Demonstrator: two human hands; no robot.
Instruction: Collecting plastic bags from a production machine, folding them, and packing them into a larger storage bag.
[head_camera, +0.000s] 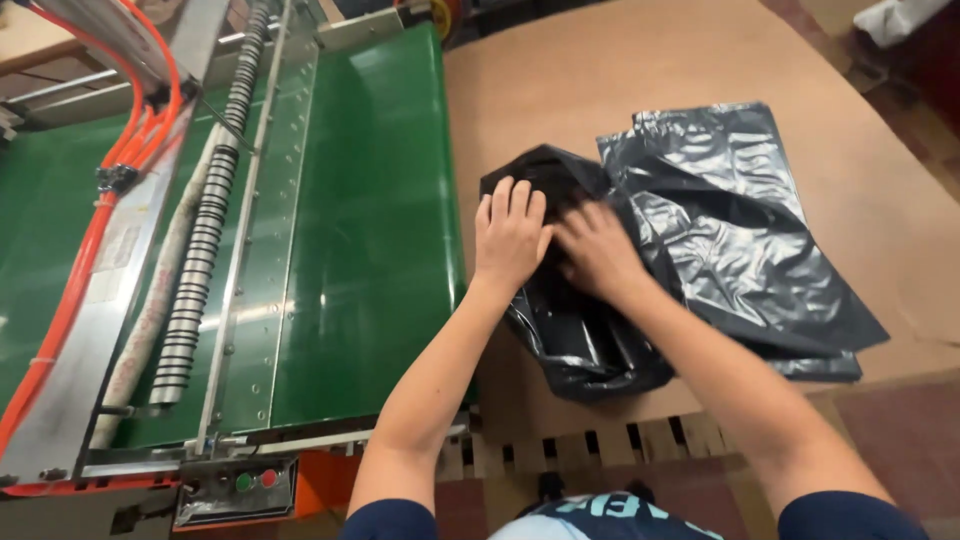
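A folded bundle of black plastic bags (580, 330) lies on a brown cardboard sheet (620, 80). My left hand (508, 235) presses flat on the bundle's top, fingers spread. My right hand (596, 250) lies beside it, fingers bent into the plastic, though I cannot tell if it grips a fold. A flat stack of black plastic bags (740, 220) is spread out to the right, partly under the bundle.
To the left is a machine with a green conveyor belt (370, 230), a ridged roller (205, 235), orange cables (90, 230) and a control panel with a green and a red button (255, 480). A slatted wooden pallet edge (600, 440) runs below the cardboard.
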